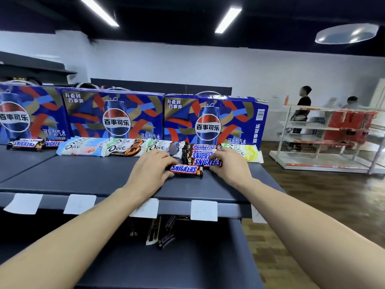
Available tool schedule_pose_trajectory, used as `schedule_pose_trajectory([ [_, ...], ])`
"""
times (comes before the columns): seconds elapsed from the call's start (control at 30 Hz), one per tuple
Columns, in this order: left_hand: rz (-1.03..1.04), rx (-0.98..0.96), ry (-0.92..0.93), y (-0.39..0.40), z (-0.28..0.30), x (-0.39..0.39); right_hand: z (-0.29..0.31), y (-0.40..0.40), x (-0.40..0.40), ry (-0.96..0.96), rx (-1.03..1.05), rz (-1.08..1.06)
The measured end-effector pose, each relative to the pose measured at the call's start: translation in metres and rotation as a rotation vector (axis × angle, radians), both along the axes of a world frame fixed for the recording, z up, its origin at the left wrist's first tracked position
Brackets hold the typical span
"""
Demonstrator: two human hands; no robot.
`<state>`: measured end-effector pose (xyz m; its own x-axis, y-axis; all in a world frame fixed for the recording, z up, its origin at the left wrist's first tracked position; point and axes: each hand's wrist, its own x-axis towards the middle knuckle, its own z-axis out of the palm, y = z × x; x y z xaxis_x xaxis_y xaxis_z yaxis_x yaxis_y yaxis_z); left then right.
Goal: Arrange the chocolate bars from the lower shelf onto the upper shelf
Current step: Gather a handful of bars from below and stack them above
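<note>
On the dark upper shelf [83, 176] lies a row of several Snickers bars [203, 152], one behind another. My left hand [151, 171] pinches the left end of the nearest Snickers bar [186, 170], which lies slightly apart from the row. My right hand [231, 163] holds the right end of the second Snickers bar [206, 162]. White Dove bars [123, 147] lie in a line further back. On the lower shelf [187, 263], a few chocolate bars [164, 236] show under the upper shelf's edge, partly hidden.
Three blue Pepsi cartons [116, 115] stand along the back of the upper shelf. Two more Snickers bars [27, 144] lie at the far left. White price tags [203, 210] hang on the shelf edge. At the right stand a white rack [325, 142] and two people [303, 113].
</note>
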<state>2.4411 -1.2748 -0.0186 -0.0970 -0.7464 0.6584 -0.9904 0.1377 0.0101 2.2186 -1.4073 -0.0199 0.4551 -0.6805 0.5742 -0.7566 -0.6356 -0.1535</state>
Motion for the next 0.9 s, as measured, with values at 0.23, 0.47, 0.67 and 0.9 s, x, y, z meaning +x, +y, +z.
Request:
schedule_pose_trajectory([
  [0.23,0.012,-0.03,0.008,-0.002,0.002,0.004,0.001,-0.01,0.005,0.02,-0.015,0.01],
  [0.47,0.024,-0.039,0.017,0.011,0.004,0.022,0.007,0.008,0.01,-0.012,-0.046,0.009],
  [0.67,0.024,-0.056,0.061,0.035,0.004,0.061,0.016,0.041,0.055,-0.029,-0.023,0.009],
  [0.9,0.042,0.017,0.116,0.079,0.006,0.151,0.011,0.084,0.143,-0.006,0.071,-0.015],
])
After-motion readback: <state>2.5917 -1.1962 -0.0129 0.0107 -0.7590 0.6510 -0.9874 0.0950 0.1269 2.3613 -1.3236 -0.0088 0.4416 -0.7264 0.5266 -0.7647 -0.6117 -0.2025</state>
